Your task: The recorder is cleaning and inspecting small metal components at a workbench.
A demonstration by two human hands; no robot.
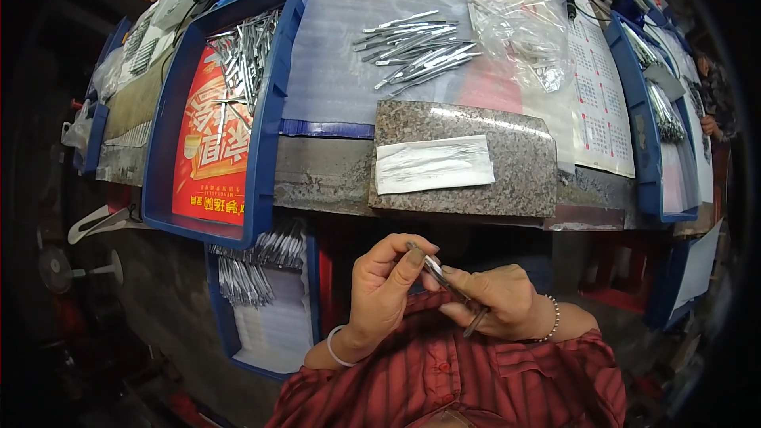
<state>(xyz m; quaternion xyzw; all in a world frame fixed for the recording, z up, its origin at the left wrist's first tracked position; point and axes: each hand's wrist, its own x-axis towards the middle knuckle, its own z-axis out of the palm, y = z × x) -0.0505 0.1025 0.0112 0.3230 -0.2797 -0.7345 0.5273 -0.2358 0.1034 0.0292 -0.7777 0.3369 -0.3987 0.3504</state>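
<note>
Metal, thin and grey: a slim steel tweezer-like tool is being held between both hands, low in the head view, over the lap and the red striped shirt, well short of the surface. Its long axis is running diagonally, upper end pointing up-left toward the left hand, lower end pointing down-right and sticking out beneath the right hand. Left fingers are pinching closed on the upper tip; right fingers are curling shut around the middle of the shaft, so the right hand is carrying more of its length. A speckled granite slab with a white folded sheet is lying directly ahead, a loose pile of similar steel pieces beyond it, and a blue plastic tray to the left.
</note>
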